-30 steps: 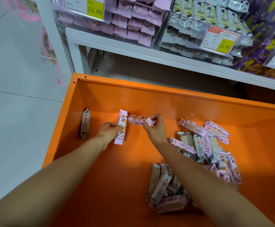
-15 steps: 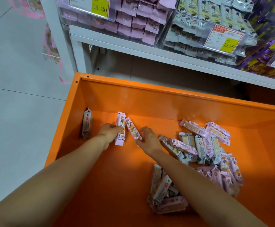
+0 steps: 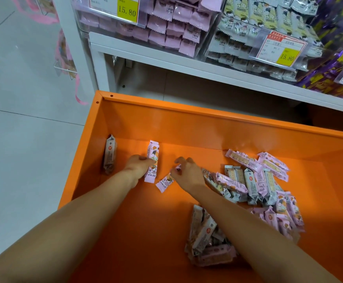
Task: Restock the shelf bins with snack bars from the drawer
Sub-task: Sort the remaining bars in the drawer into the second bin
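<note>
Our left hand [image 3: 137, 167] grips an upright bar [image 3: 153, 155]; our right hand [image 3: 188, 175] pinches a tilted bar [image 3: 164, 182] (by its end).

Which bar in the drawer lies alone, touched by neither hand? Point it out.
The grey-brown snack bar against the orange drawer's left wall. The left hand and right hand each hold a pink bar; the rest are heaped rightward.
</note>
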{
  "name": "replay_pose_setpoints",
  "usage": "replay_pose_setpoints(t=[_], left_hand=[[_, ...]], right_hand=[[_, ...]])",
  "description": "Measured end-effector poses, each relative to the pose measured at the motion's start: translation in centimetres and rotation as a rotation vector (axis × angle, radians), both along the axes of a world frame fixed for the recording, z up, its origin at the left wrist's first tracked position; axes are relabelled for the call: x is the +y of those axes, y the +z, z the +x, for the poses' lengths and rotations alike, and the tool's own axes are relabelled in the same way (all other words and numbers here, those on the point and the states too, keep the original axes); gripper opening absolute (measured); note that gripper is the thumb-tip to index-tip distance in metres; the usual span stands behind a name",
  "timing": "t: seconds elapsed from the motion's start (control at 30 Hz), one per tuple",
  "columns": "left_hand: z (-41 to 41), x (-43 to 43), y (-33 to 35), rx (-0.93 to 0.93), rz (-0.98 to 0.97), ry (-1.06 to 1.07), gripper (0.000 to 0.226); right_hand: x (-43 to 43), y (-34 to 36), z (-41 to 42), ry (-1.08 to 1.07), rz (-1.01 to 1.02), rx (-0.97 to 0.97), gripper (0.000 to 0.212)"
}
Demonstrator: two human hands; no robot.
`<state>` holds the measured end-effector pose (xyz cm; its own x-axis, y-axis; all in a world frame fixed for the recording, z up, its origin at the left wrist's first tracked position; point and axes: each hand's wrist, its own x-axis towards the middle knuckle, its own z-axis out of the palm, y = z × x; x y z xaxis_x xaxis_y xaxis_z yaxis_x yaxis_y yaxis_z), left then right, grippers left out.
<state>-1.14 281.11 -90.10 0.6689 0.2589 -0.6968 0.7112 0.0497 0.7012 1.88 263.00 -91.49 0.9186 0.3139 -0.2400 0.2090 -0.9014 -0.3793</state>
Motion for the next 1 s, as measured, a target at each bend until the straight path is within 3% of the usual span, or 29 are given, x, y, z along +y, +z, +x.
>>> replay_pose_setpoints(t=[0.17, 0.27, 0.33, 0.43, 0.53, 0.67, 0.8, 1.0], left_hand=[[0.0, 0.0, -0.2, 0.003, 0.023, -0.013, 0.013], [0.0, 0.0, -0.2, 0.009, 0.024, -0.012, 0.016], [0.0, 0.0, 0.0, 0.007, 0.022, -0.015, 0.016], [0.0, -0.1, 0.1, -0.002, 0.007, -0.007, 0.014], [-0.1, -0.2, 0.3, -0.020, -0.002, 0.001, 0.015], [-0.2, -0.4, 0.7, -0.061, -0.006, 0.009, 0.012], [-0.1, -0.6, 1.7, -0.078, -0.069, 0.049, 0.009], [0.0, -0.9, 3.6, -0.087, -0.257, 0.115, 0.028]], right_hand=[[1.5, -0.5, -0.8, 0.093, 0.086, 0.030, 0.052], [2.0, -0.6, -1.1, 0.000, 0.015, -0.041, 0.066], [2.2, -0.6, -1.4, -0.067, -0.031, 0.067, 0.070], [1.9, -0.7, -1.4, -0.126, 0.127, 0.235, 0.061], [1.4, 0.0, -0.8, -0.134, 0.272, 0.165, 0.046], [1.0, 1.7, -0.5, -0.159, 0.545, 0.147, 0.044], [1.3, 2.3, -0.9, -0.129, 0.614, 0.165, 0.043], [2.3, 4.3, -1.2, -0.167, 0.749, 0.107, 0.039]])
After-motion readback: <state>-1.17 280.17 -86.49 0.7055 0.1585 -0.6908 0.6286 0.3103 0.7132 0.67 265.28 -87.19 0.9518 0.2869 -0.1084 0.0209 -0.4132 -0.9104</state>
